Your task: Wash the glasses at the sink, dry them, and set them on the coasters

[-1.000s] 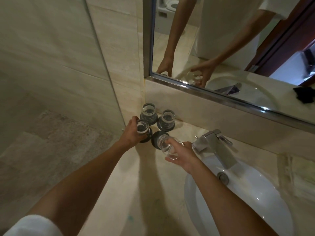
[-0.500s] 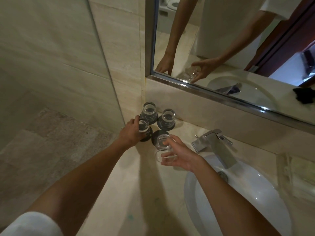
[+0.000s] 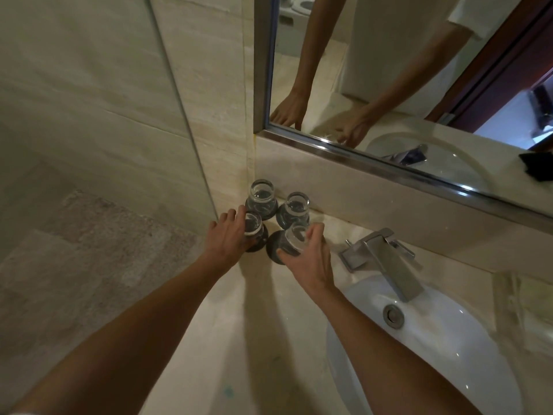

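Your right hand [image 3: 308, 260] has just brought its glass [image 3: 296, 238] down. A second ago it was tipped on its side above the surface [image 3: 239, 339]; now it stands upright over the dark coaster [image 3: 273, 250] in the middle of the frame. Your fingers are curled around the glass and hold it. I cannot tell if its bottom is touching the coaster yet.

Your left hand [image 3: 229, 238] has stayed where it was. It grips the near left glass [image 3: 253, 224], which sits on its own dark coaster [image 3: 260, 245].

Two more glasses stand just behind, close to the wall under the mirror [image 3: 419, 85]. The back left glass [image 3: 261, 191] and the back right glass [image 3: 296, 205] each sit on a coaster, and no hand touches them.

So this looks like the last glass going down. Once it rests flat, all four will be on coasters and the job is nearly done.

Lower it softly and keep it in the middle of the coaster. The glasses are very close together, so watch that they do not knock. Then let go with both hands, one at a time

The faucet [image 3: 386, 259] and the white sink [image 3: 434, 354] are at the lower right
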Demonstrator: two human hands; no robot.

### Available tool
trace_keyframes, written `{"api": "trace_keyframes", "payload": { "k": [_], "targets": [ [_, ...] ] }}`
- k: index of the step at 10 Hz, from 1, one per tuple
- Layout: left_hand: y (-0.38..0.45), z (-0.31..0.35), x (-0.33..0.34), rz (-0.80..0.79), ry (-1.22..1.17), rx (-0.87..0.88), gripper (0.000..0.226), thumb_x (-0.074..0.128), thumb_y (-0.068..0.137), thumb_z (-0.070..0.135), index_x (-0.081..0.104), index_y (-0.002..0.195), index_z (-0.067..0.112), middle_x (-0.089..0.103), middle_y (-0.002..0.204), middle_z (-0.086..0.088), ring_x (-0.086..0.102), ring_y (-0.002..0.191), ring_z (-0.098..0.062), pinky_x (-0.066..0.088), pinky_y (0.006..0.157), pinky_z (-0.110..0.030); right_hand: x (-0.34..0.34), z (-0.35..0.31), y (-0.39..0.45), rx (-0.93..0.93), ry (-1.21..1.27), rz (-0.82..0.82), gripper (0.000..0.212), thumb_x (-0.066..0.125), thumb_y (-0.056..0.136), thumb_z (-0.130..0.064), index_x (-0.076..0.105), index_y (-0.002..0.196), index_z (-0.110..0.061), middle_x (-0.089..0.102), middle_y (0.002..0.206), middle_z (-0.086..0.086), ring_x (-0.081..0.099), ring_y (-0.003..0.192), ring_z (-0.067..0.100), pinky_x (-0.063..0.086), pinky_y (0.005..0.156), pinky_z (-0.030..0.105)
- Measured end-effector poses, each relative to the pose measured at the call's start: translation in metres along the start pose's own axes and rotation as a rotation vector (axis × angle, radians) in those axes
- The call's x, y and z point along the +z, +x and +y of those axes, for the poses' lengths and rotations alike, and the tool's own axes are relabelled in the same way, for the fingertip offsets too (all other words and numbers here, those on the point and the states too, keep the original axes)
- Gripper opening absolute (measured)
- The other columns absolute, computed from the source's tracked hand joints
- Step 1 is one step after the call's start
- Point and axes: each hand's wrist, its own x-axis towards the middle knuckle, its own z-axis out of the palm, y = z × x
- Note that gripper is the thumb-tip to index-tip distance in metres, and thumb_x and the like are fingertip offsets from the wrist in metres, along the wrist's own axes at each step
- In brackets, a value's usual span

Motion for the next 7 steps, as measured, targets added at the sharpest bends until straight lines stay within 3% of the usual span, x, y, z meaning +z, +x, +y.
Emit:
{"api": "trace_keyframes", "payload": {
  "k": [3,5,7],
  "targets": [
    [-0.005,-0.002,0.007,0.044,-0.045,0.009,0.082,0.056,0.091,0.055,0.019,0.151,0.012,0.046,0.143,-0.012,0.047,0.129,-0.03,0.042,0.102,-0.048,0.042,0.017,0.018,-0.106,-0.087,-0.011,0.061,0.085,0.074,-0.026,0.035,0.109,-0.02,0.05,0.112,0.005,0.054,0.096,0.021,0.041,0.071,0.027],
    [-0.011,-0.003,0.007,0.021,-0.046,-0.023,0.089,0.063,0.091,0.045,0.01,0.154,0.012,0.043,0.145,-0.013,0.047,0.13,-0.03,0.042,0.103,-0.047,0.046,0.01,0.023,-0.12,-0.141,-0.016,0.059,0.082,0.076,-0.024,0.03,0.103,-0.024,0.049,0.112,0.005,0.054,0.097,0.026,0.047,0.068,0.036],
    [-0.017,0.003,-0.007,0.061,-0.028,0.006,0.079,0.066,0.09,0.035,0.018,0.15,0.015,0.045,0.139,-0.011,0.05,0.122,-0.029,0.048,0.097,-0.047,0.04,0.004,0.024,-0.1,-0.192,-0.058,0.059,0.08,0.081,-0.034,0.034,0.116,-0.021,0.05,0.126,0.011,0.053,0.11,0.03,0.043,0.072,0.034]
  ]
}}
